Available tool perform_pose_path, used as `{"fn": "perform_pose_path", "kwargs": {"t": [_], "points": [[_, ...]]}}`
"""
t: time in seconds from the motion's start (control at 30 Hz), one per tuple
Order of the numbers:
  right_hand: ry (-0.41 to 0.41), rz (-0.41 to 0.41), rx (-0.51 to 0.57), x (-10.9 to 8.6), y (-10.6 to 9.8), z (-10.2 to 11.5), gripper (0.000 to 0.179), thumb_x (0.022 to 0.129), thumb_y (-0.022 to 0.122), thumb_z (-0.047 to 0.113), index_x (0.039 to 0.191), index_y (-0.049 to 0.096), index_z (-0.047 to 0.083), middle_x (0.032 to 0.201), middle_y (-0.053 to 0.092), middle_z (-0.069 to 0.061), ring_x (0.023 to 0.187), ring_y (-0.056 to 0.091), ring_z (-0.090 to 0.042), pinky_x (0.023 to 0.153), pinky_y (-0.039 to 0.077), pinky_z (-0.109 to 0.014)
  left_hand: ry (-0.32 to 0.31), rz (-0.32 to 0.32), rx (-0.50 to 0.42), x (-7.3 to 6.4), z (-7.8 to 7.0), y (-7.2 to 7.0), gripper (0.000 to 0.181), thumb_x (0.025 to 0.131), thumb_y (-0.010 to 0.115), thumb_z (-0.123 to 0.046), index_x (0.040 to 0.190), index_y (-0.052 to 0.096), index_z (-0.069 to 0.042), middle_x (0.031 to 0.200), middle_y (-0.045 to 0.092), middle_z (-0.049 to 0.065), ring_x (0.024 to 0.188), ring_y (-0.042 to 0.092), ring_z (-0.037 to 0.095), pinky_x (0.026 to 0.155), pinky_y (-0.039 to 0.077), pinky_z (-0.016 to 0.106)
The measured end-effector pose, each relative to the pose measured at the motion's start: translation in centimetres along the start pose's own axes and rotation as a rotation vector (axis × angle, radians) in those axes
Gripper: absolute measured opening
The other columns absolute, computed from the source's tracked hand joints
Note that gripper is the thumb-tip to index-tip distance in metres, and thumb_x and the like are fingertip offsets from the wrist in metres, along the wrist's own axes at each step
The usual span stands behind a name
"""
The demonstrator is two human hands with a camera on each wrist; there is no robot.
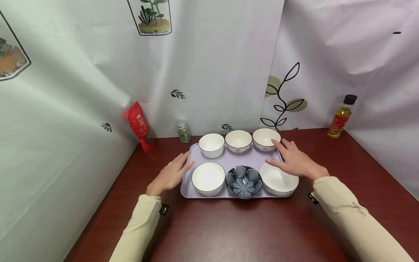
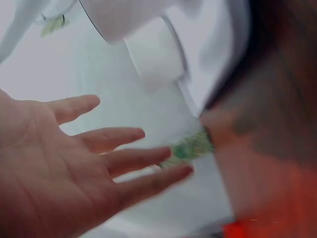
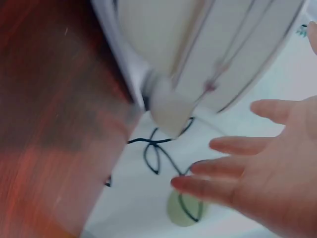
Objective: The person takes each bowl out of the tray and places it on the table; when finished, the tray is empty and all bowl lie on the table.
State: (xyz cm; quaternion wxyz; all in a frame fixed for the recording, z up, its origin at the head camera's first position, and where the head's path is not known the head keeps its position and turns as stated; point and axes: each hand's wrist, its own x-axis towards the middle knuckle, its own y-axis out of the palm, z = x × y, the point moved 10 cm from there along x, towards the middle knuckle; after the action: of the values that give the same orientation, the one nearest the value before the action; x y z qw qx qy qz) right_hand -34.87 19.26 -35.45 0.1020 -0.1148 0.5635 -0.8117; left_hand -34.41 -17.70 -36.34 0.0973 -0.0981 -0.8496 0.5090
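A lavender tray [image 1: 235, 158] lies on the table with two rows of bowls on it. Along the back stand a plain white bowl [image 1: 211, 145] and two dark-rimmed bowls, one in the middle [image 1: 238, 141] and one at the right [image 1: 266, 139]. In front are a white bowl [image 1: 208, 178], a dark blue petal-patterned bowl [image 1: 243, 182] and a wide white bowl [image 1: 279, 179]. My left hand [image 1: 173, 171] is at the tray's left edge, fingers extended. Over the tray's right side, my right hand [image 1: 294, 158] spreads its fingers above the wide bowl. Both wrist views show straight fingers holding nothing.
A red packet [image 1: 140, 125] leans against the wall at the back left, near a small jar of green flakes [image 1: 184, 132]. An oil bottle [image 1: 342, 116] stands in the back right corner. Patterned cloth [image 1: 222, 65] hangs behind the dark red table [image 1: 248, 229].
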Motion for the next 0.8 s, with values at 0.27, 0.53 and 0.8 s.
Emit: {"fn": "perform_pose_path", "kwargs": {"t": [0.27,0.53,0.8], "points": [[-0.044,-0.043,0.114,3.9,-0.5,-2.8,0.092,0.094,0.067,0.044,0.156,0.021,-0.008,0.154,0.032,-0.037,0.143,0.031,-0.053,0.117,0.029,-0.067,-0.051,0.039,-0.318,1.7,3.6,1.2,0.060,0.101,0.057,-0.027,0.151,0.040,0.003,0.146,0.052,0.028,0.129,0.059,0.040,0.105,0.052,0.050],[0.073,-0.009,0.306,6.9,1.5,-5.9,0.105,0.088,0.074,0.046,0.157,0.015,-0.006,0.155,0.032,-0.034,0.144,0.035,-0.050,0.119,0.029,-0.064,-0.032,0.154,-0.369,2.2,4.3,3.2,0.070,0.087,0.075,-0.016,0.143,0.045,0.013,0.139,0.056,0.032,0.122,0.063,0.044,0.101,0.055,0.051],[0.119,0.007,0.475,9.1,2.7,-7.5,0.111,0.080,0.082,0.042,0.158,0.017,-0.004,0.153,0.039,-0.029,0.140,0.041,-0.043,0.121,0.029,-0.058,0.079,0.275,-0.311,1.1,3.9,3.5,0.095,0.073,0.088,-0.016,0.150,0.036,0.009,0.145,0.040,0.032,0.128,0.055,0.048,0.104,0.052,0.054]]}}
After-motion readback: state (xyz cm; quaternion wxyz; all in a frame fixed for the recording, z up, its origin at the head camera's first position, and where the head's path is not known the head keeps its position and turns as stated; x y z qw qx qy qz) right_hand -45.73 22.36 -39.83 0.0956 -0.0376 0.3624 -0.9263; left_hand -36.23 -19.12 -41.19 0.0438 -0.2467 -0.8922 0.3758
